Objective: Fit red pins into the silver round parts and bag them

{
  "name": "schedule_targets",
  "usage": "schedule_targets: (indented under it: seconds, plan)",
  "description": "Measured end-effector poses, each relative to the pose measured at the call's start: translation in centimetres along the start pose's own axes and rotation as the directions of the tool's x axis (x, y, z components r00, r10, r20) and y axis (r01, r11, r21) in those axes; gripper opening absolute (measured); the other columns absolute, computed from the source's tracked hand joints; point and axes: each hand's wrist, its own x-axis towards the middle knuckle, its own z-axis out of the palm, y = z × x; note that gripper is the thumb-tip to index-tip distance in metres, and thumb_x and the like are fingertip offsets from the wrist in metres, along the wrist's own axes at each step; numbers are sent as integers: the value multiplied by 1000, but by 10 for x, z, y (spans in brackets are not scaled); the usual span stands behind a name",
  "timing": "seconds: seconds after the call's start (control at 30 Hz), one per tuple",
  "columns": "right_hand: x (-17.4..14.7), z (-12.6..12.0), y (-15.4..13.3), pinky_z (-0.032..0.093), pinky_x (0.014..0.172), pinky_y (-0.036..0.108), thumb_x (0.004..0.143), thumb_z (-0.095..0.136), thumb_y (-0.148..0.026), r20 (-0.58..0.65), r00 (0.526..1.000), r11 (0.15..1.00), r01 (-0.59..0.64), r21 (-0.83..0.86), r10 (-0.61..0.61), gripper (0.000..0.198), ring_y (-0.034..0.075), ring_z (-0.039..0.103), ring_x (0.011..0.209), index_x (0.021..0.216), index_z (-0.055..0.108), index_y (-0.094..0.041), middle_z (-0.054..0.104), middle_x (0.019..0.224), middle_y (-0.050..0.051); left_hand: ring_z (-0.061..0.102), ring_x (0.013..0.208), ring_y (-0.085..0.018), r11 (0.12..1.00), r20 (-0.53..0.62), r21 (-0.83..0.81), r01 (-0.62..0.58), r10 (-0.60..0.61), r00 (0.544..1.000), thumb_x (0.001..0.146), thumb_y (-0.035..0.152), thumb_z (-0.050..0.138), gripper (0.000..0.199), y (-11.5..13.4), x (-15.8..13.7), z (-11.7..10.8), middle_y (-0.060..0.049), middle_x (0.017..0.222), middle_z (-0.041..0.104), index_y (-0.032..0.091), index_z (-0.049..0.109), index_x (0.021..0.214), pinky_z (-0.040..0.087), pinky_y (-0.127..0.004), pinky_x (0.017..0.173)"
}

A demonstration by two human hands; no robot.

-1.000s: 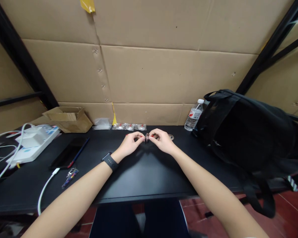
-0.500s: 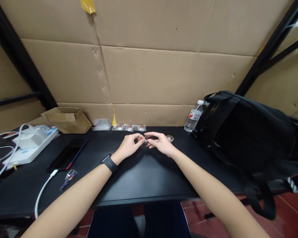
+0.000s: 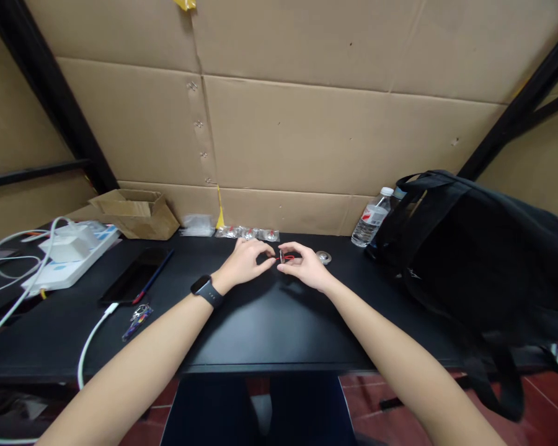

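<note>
Over the middle of the black table, my right hand (image 3: pixel 305 267) pinches a small round metal disc (image 3: pixel 281 255), held on edge between thumb and fingertips. A thin red cord (image 3: pixel 289 257) shows inside that grip and reaches left from the disc. My left hand (image 3: pixel 250 262), with a black watch (image 3: pixel 206 290) on its wrist, has thumb and forefinger drawn together at the cord's left end. The fingers hide part of the cord. Just behind my right hand lies another round, silvery piece (image 3: pixel 324 257) on the table.
Several small clear packets (image 3: pixel 248 233) with silvery round pieces line the cardboard wall. A paper bag (image 3: pixel 142 215), power strip (image 3: pixel 72 260), phone (image 3: pixel 134 277) and keychain (image 3: pixel 138 322) are on the left. A water bottle (image 3: pixel 372 218) and black backpack (image 3: pixel 483 260) stand right.
The disc, earlier between both hands' fingers, is now in my right hand's fingers. My left fingertips have come off it slightly to the left, and the red cord shows between. The view has shifted slightly.
</note>
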Motion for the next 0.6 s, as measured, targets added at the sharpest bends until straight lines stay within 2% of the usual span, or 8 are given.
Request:
schedule_targets:
  seconds: [0.07,0.17,0.27,0.33,0.47,0.6]
  plan:
    - [0,-1,0,60,74,28,72,83,-30,-2,1000,1000,-9,-4,9,56,12,71,75,124,62,-22,65,120,8,63,105,-25,993,-38,106,53,-50,998,96,41,54,25,-21,0,-14,-6,110,75,24,70,105,36,-42,97]
    - [0,-4,-2,60,73,27,73,81,-30,-15,1000,1000,-14,-11,14,55,12,70,75,124,62,-22,64,122,8,57,113,-30,925,-140,295,241,-207,968,96,33,49,26,-68,-8,-42,-10,115,72,23,69,109,35,-45,95]
    - [0,-7,-5,60,72,27,75,80,-32,-36,999,1000,-16,-10,16,53,11,70,74,124,62,-23,64,123,8,51,119,-35,799,-283,399,450,-359,889,93,22,46,30,-115,-26,-64,-13,118,71,22,71,110,32,-50,96]
    - [0,-8,-5,59,71,26,76,80,-32,-39,999,1000,-15,-11,14,52,11,70,74,124,61,-23,63,124,8,50,118,-35,728,-330,419,542,-434,838,93,21,43,34,-138,-38,-70,-13,120,71,22,71,111,30,-51,96]
    - [0,-8,-5,59,71,26,75,81,-32,-38,999,1000,-9,-24,8,53,11,70,74,124,62,-23,63,125,9,48,116,-35,657,-322,424,624,-535,781,96,27,39,38,-157,-51,-66,-13,122,71,23,72,115,29,-52,95]
    - [0,-7,-6,59,71,27,75,81,-32,-25,1000,1000,-11,-29,10,54,12,70,74,125,62,-22,63,126,9,49,115,-35,650,-287,415,637,-571,769,96,29,38,39,-159,-51,-60,-13,119,72,24,73,112,29,-53,95]
